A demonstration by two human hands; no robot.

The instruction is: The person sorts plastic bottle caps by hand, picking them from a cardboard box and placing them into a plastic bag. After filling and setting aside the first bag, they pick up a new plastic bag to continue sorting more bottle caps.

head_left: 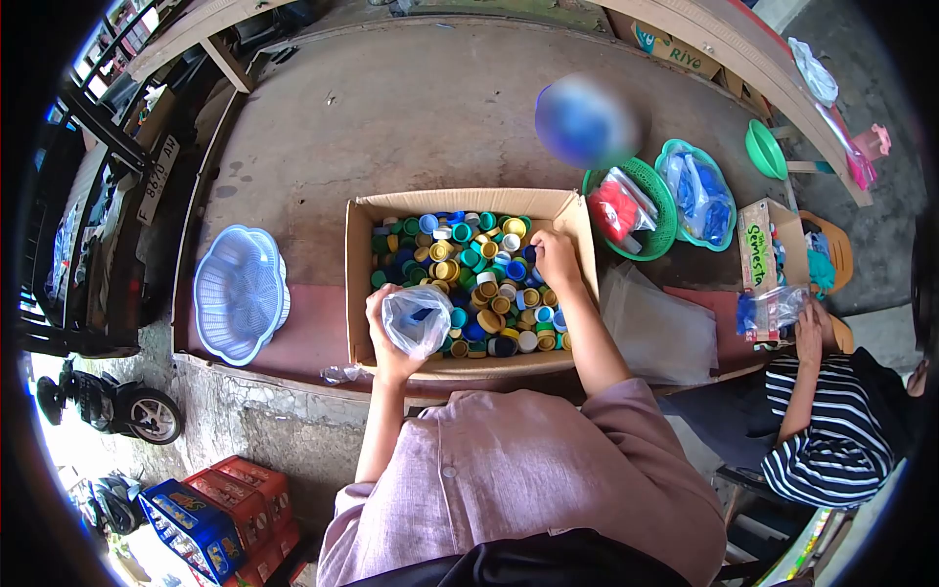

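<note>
Well left of the left hand lies a pale blue basket [240, 293]. The left hand [386, 342] is closed around a clear plastic bag [416, 318], holding it over the near edge of a cardboard box [357, 274]. Just to its right, bottle caps [479, 284] fill the box. The right hand [556, 256] rests on the caps, fingers curled down; I cannot tell whether it pinches one. Beyond it sit a green basket [663, 210] and a co-worker's hand [808, 335].

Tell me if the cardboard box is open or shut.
Open. The cardboard box has no lid over it; bottle caps show inside, under the right hand.
</note>
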